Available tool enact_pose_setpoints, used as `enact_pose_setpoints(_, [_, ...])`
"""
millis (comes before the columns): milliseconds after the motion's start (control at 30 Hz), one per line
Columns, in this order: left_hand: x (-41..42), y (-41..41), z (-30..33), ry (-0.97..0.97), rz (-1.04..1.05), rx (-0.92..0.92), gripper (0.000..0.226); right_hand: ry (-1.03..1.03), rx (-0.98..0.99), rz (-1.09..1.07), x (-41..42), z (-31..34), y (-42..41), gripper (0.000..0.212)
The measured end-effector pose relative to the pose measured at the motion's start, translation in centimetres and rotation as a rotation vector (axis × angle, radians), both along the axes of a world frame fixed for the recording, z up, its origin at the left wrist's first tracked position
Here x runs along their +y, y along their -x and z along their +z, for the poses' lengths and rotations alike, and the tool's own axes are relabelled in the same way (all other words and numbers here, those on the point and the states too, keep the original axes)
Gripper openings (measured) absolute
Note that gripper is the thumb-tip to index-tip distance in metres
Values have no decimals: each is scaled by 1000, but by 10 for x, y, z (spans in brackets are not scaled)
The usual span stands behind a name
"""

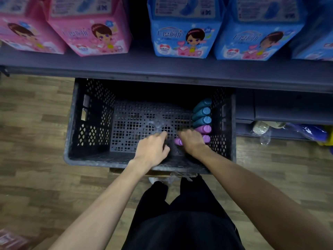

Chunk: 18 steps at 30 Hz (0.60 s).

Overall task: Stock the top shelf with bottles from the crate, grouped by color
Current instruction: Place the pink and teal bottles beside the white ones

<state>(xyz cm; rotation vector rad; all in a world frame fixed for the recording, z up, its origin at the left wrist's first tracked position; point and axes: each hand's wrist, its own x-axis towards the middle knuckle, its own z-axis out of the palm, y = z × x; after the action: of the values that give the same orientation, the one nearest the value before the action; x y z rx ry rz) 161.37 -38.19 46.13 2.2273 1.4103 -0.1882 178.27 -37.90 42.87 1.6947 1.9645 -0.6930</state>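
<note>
crate [90, 123]: dark grey lattice | bottles [202, 111]: teal, purple | packs [93, 33]: pink, blue | floor [36, 123]: wood-grain

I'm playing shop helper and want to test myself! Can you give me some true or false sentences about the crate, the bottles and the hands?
1. The crate is packed full of bottles. False: only a few lie along its right side, and most of the floor is bare.
2. There are teal bottles and purple bottles in the crate. True.
3. The right hand is on a purple bottle. True.
4. The left hand is lifting a teal bottle. False: it holds no bottle.
5. The packs on the shelf are all pink. False: there are pink packs and blue packs.
</note>
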Motion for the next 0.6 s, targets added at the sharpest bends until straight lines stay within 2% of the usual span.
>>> enact_pose_setpoints(133, [5, -2, -8, 13, -5, 33, 23, 3, 28, -58, -6, -8, -6, 42])
enact_pose_setpoints(400, [13, -3, -13, -3, 7, 37, 23, -44, 71, -96, -1, -5, -7, 27])
enact_pose_setpoints(600, [23, 1, 3, -79, -8, 54, 27, -131, 282, -287, 3, 31, -24, 26])
